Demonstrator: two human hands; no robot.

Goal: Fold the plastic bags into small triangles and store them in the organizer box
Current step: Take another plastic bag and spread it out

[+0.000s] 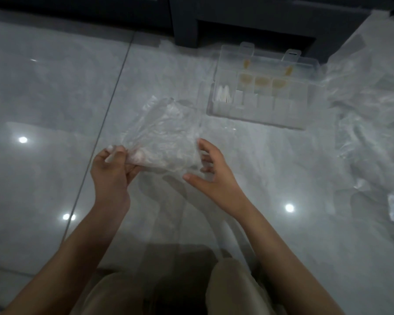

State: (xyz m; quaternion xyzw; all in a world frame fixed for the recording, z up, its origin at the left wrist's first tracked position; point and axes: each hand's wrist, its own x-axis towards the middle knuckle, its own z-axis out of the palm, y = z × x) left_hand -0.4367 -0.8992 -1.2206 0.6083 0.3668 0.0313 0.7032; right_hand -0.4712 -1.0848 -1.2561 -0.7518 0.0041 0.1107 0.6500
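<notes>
Pinching one edge of the thin, crumpled clear plastic bag (162, 137) in the closed left hand (110, 169), holding it up off the glossy grey floor (55, 92); hovering open-fingered at the opposite edge with the right hand (210, 171), barely touching film. Likely handling as feather-light, limp and slippery, so best gripping by corners or the seam. Sitting well beyond the right hand: the transparent compartmented plastic organizer box (259, 92).

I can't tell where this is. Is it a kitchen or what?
Probably a room at home, with the person sitting on the floor. Glossy grey tiles mirror ceiling lights, dark furniture stands at the back, and a clear organizer box and loose plastic bags lie on the tiles.
</notes>
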